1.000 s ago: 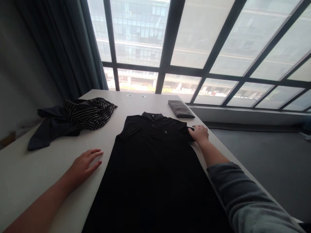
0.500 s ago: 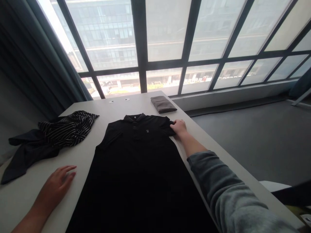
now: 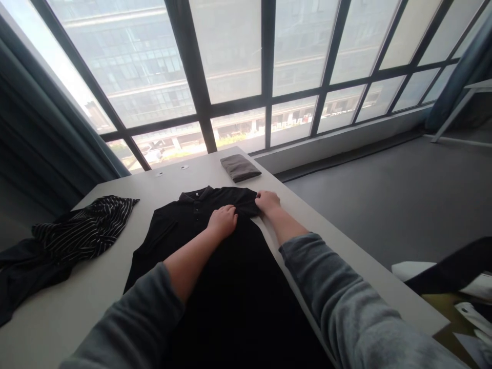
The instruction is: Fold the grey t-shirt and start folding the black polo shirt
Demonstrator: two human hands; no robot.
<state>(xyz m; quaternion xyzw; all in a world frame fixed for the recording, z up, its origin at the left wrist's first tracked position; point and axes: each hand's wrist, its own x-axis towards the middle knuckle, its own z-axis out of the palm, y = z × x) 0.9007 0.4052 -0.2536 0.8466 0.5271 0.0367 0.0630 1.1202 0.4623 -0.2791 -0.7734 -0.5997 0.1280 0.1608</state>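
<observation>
A black short-sleeved polo shirt lies spread out on the white table, its collar towards the window. My right hand pinches the end of the sleeve on the right, close to the table's right edge. On the chest of the shirt, just left of that sleeve, rests my left hand; its fingers lie on the fabric and their tips are partly hidden. My left forearm crosses over the shirt and covers part of its left side.
A folded grey-brown cloth lies near the far right corner of the table. On the left sits a crumpled black-and-white striped garment with dark cloth beside it. A blue curtain hangs at the left. White and dark items are at the lower right.
My left hand has moved from the bare table on the left onto the shirt's chest. My right hand keeps its hold on the sleeve. The view has turned slightly to the right.
</observation>
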